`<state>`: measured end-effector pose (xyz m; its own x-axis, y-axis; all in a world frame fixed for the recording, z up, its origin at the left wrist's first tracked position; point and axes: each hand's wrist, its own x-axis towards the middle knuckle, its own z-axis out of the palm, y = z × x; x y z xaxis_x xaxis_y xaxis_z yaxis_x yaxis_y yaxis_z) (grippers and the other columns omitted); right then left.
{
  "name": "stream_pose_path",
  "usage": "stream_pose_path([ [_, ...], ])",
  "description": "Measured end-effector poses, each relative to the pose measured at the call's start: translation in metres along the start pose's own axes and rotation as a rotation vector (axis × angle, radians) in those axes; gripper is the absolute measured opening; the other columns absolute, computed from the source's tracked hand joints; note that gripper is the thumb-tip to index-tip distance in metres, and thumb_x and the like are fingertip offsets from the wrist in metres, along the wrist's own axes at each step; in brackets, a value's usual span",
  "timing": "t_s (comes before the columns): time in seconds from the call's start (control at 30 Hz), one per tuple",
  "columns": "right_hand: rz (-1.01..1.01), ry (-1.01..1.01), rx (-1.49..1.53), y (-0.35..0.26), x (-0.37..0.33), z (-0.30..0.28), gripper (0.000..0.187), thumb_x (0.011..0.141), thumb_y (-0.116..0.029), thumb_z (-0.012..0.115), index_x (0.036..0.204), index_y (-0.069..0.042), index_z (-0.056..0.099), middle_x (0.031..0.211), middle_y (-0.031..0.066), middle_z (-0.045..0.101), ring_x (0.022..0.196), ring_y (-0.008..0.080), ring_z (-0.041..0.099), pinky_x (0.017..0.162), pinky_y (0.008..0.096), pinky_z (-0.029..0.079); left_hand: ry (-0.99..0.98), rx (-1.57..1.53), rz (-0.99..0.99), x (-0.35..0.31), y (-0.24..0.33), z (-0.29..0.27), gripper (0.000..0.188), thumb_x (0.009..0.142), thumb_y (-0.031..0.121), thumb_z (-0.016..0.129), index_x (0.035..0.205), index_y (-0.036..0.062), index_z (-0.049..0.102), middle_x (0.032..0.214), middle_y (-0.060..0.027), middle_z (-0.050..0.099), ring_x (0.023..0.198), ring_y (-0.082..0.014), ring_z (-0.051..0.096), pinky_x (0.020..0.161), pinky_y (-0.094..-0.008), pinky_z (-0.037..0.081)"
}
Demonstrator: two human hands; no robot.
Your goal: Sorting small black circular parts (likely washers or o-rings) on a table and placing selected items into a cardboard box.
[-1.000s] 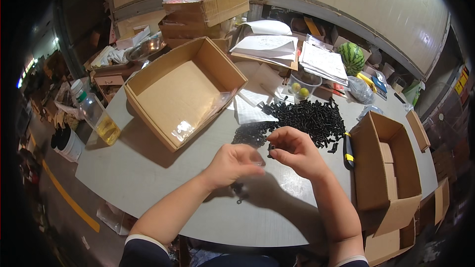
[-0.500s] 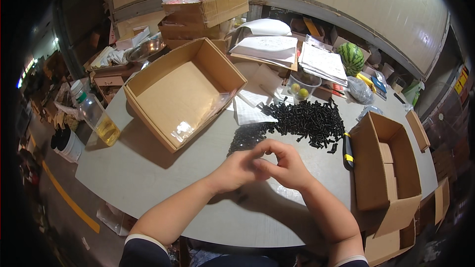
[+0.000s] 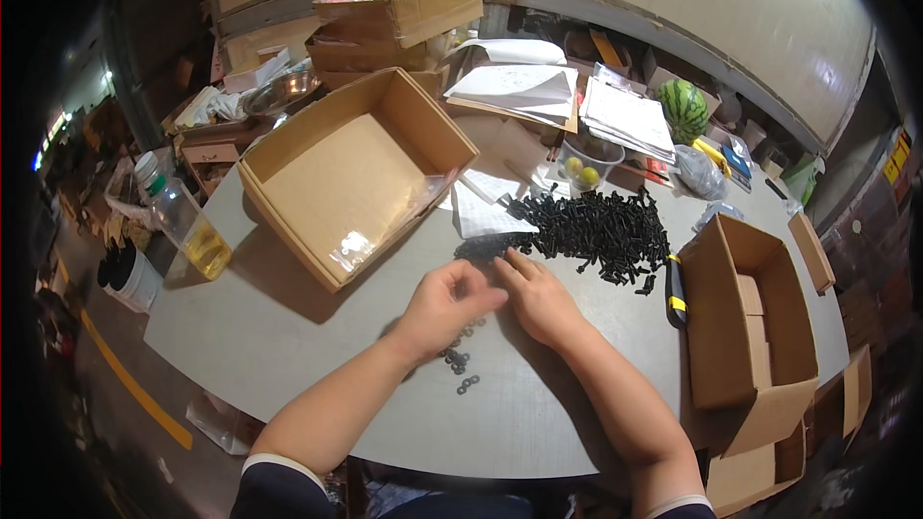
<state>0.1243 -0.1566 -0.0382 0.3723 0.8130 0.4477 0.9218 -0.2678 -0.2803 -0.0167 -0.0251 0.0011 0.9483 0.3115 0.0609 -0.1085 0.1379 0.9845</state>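
Observation:
My left hand [image 3: 444, 309] is over the middle of the table with its fingers curled and its thumb reaching right. What it holds, if anything, is hidden. Beneath and beside it lie loose small dark rings [image 3: 458, 361], like nuts or washers. My right hand [image 3: 540, 300] lies low with fingers stretched forward, their tips at the near edge of a heap of small dark rings [image 3: 481, 247]. Just beyond, to the right, spreads a large pile of black screws [image 3: 601, 235].
A cardboard box [image 3: 336, 168] with a clear plastic bag inside stands left of the screws. Another open carton [image 3: 740, 327] is at right, beside a black-and-yellow cutter [image 3: 677, 298]. An oil bottle [image 3: 192, 231] stands at the left edge. Papers [image 3: 514, 91], a fruit tub [image 3: 588, 163] and a watermelon [image 3: 683, 111] are behind.
My hands, together before, have parted. The left drew back left; the right stretched its fingers toward the ring heap. Several loose rings now show on the table near my left hand.

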Motion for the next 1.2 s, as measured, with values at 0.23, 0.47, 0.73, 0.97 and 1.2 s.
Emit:
stream_pose_path([
  [0.23, 0.069, -0.072, -0.043, -0.022, -0.001, -0.019, 0.013, 0.076, -0.004, 0.055, 0.088, -0.003, 0.061, 0.088, 0.0151, 0.063, 0.081, 0.0344, 0.062, 0.072, 0.0421, 0.051, -0.003, -0.027, 0.079, 0.003, -0.003, -0.003, 0.027, 0.085, 0.011, 0.069, 0.076, 0.0099, 0.044, 0.081, 0.002, 0.052, 0.073, -0.0049, 0.047, 0.068, -0.0193, 0.04],
  [0.47, 0.145, 0.02, 0.124, -0.001, 0.0, -0.019, 0.016, 0.072, 0.0, 0.059, 0.086, -0.005, 0.065, 0.084, 0.0162, 0.063, 0.078, 0.0348, 0.062, 0.069, 0.0407, 0.051, -0.038, 0.001, 0.035, 0.001, 0.005, 0.001, 0.024, 0.085, 0.008, 0.068, 0.078, 0.0087, 0.045, 0.082, 0.0013, 0.054, 0.071, -0.0058, 0.049, 0.066, -0.0202, 0.043],
  [0.73, 0.118, -0.076, 0.002, -0.008, 0.003, -0.021, 0.017, 0.072, -0.003, 0.062, 0.089, -0.004, 0.065, 0.087, 0.0172, 0.064, 0.078, 0.035, 0.063, 0.07, 0.04, 0.051, -0.115, 0.086, -0.005, 0.002, -0.008, -0.006, 0.023, 0.077, 0.004, 0.074, 0.075, 0.008, 0.052, 0.075, 0.001, 0.054, 0.072, -0.0063, 0.049, 0.069, -0.0223, 0.043],
  [0.97, 0.2, 0.03, 0.733, -0.021, 0.009, -0.046, 0.016, 0.074, -0.011, 0.071, 0.086, -0.002, 0.065, 0.081, 0.0093, 0.067, 0.074, 0.0226, 0.065, 0.066, 0.0326, 0.05, -0.168, 0.202, -0.044, 0.001, -0.01, -0.002, 0.023, 0.072, 0.004, 0.077, 0.079, 0.007, 0.056, 0.079, 0.0015, 0.055, 0.076, -0.0064, 0.048, 0.071, -0.0228, 0.042],
  [1.2, -0.024, -0.1, 0.847, -0.04, 0.014, -0.064, 0.016, 0.077, -0.006, 0.068, 0.092, 0.0, 0.066, 0.091, 0.011, 0.066, 0.084, 0.0219, 0.062, 0.078, 0.0315, 0.048, -0.243, -0.085, -0.159, -0.006, 0.008, 0.005, 0.033, 0.071, -0.005, 0.071, 0.1, 0.0037, 0.059, 0.092, -0.0004, 0.06, 0.092, -0.0091, 0.056, 0.082, -0.0243, 0.047],
])
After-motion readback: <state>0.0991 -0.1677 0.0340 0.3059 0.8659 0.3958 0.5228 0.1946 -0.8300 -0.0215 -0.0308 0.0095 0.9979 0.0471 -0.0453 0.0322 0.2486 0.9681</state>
